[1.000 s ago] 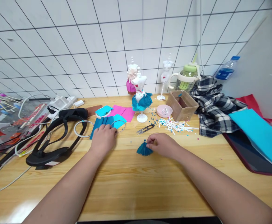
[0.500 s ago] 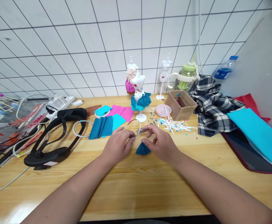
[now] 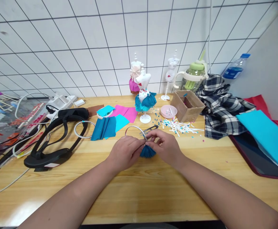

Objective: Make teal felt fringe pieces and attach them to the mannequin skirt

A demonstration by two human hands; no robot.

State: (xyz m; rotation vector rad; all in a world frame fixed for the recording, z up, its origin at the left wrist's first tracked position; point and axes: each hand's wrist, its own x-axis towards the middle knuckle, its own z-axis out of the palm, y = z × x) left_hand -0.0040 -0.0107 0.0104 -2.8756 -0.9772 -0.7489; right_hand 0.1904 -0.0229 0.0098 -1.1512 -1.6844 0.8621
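A pleated dark-blue paper fan (image 3: 147, 152) hangs below my fingertips, its narrow end between my two hands. My left hand (image 3: 126, 151) is closed, thumb and fingers pinching a roll of white tape (image 3: 134, 127) standing on edge. My right hand (image 3: 164, 146) pinches the top of the fan beside the tape's lower right edge. Just behind the right fingers lies a small dark metal tool (image 3: 151, 128), partly hidden. Beyond the hands stands a white mini dress form (image 3: 143, 79) with a ruffled teal paper skirt (image 3: 145, 101).
Left are a black headset strap (image 3: 49, 159), cables, a white ring (image 3: 76, 131) and coloured paper (image 3: 103, 128). Right are a pink dish (image 3: 168, 112), paper strips (image 3: 180, 126), a cardboard box (image 3: 188, 109), a jug (image 3: 193, 76), plaid cloth (image 3: 217, 117) and a tablet (image 3: 253, 156).
Both hands have come closer together. The tape has moved to the fan's tip, and my right hand now pinches that tip. More of the dark tool shows behind my right hand.
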